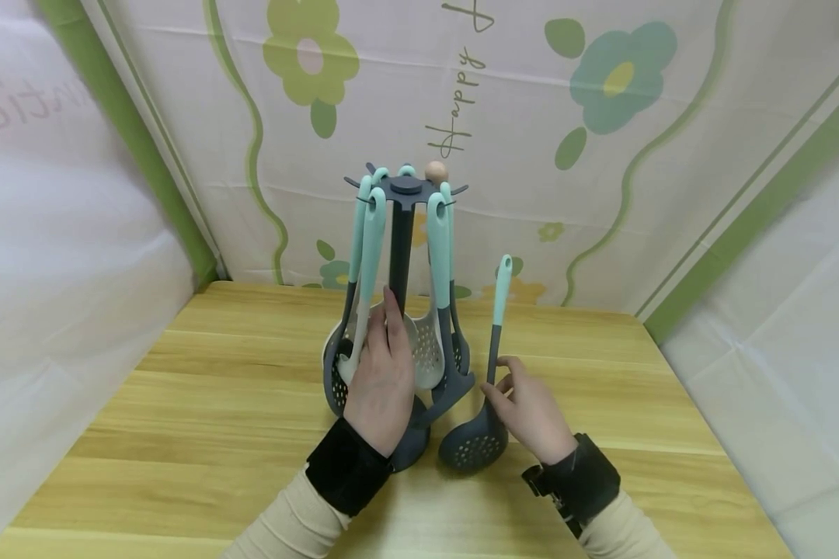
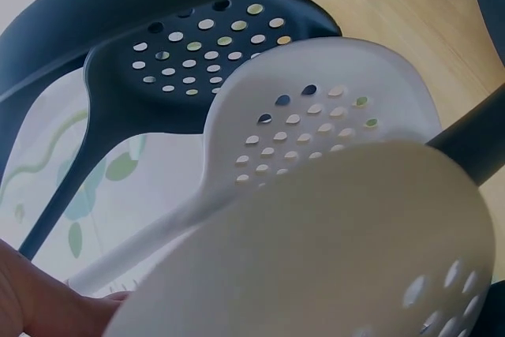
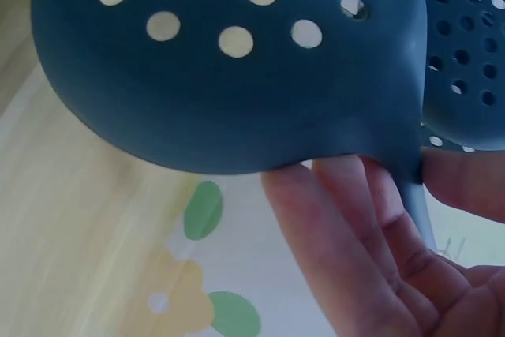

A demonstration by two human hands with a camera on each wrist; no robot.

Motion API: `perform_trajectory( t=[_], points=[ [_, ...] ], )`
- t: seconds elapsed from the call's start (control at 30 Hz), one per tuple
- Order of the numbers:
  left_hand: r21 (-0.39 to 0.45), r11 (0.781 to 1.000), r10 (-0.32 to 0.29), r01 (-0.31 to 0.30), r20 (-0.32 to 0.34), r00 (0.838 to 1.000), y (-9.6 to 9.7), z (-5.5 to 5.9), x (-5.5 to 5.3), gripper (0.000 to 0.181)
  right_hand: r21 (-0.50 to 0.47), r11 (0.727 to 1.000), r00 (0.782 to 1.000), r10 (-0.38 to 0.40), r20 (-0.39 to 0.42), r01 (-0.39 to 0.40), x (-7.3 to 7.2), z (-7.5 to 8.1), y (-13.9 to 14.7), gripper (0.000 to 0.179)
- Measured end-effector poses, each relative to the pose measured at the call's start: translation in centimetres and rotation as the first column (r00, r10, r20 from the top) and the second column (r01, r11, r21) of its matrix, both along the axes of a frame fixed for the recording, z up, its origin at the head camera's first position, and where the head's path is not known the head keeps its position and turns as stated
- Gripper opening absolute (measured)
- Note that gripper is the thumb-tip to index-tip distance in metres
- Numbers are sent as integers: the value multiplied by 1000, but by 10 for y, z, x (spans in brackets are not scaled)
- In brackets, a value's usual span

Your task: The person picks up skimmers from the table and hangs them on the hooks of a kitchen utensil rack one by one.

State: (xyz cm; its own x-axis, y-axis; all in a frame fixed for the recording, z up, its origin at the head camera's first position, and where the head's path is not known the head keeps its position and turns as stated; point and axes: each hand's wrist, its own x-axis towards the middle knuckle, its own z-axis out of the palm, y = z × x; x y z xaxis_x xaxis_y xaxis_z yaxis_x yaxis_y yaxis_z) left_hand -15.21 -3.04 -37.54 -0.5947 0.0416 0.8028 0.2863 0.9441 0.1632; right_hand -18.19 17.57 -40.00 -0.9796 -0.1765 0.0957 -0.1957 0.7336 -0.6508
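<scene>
My right hand (image 1: 534, 411) pinches a dark grey slotted ladle (image 1: 474, 446) low on its neck, thumb on one side and fingers on the other. The ladle stands upright, holed bowl down, mint handle (image 1: 503, 287) up. Its bowl and neck fill much of the right wrist view. My left hand (image 1: 384, 388) reaches in among utensils hanging on a dark rack (image 1: 405, 186), its fingers pointing up by the post. A white-shafted utensil with a mint handle (image 1: 372, 241) hangs beside those fingers. In the left wrist view, the thumb (image 2: 47, 297) shows near a white slotted spoon (image 2: 316, 108); I cannot tell what this hand grips.
Several mint-handled utensils hang around the rack, including a dark turner (image 1: 447, 396) on its right side. A wooden ball (image 1: 436, 171) shows at the rack's top. The wooden table (image 1: 182, 435) ends at a flowered cloth backdrop (image 1: 391, 101), with white cloth walls on both sides.
</scene>
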Motion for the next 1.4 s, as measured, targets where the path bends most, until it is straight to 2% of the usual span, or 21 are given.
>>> perform_trajectory(
  t=[0.3, 0.7, 0.93, 1.17, 1.4],
  points=[
    [7, 1000, -11, 11, 21, 1000, -1, -1, 0, 69, -36, 999, 997, -3, -82, 0, 9, 14, -2, 46],
    [0, 1000, -21, 21, 8, 1000, -1, -2, 0, 69, -35, 999, 980, 0, -199, -7, 20, 26, -3, 43],
    [-4, 1000, -23, 23, 14, 1000, -2, -1, 1, 70, -40, 999, 972, -2, -236, -8, 25, 30, -3, 44],
    [-22, 1000, 3, -3, -6, 1000, -1, -1, 0, 68, -56, 998, 958, 11, -288, -29, 31, 35, -5, 42],
    [-22, 1000, 10, -10, -9, 1000, -1, -1, 1, 68, -85, 995, 953, 28, -301, -56, 36, 39, -6, 40]
  ],
)
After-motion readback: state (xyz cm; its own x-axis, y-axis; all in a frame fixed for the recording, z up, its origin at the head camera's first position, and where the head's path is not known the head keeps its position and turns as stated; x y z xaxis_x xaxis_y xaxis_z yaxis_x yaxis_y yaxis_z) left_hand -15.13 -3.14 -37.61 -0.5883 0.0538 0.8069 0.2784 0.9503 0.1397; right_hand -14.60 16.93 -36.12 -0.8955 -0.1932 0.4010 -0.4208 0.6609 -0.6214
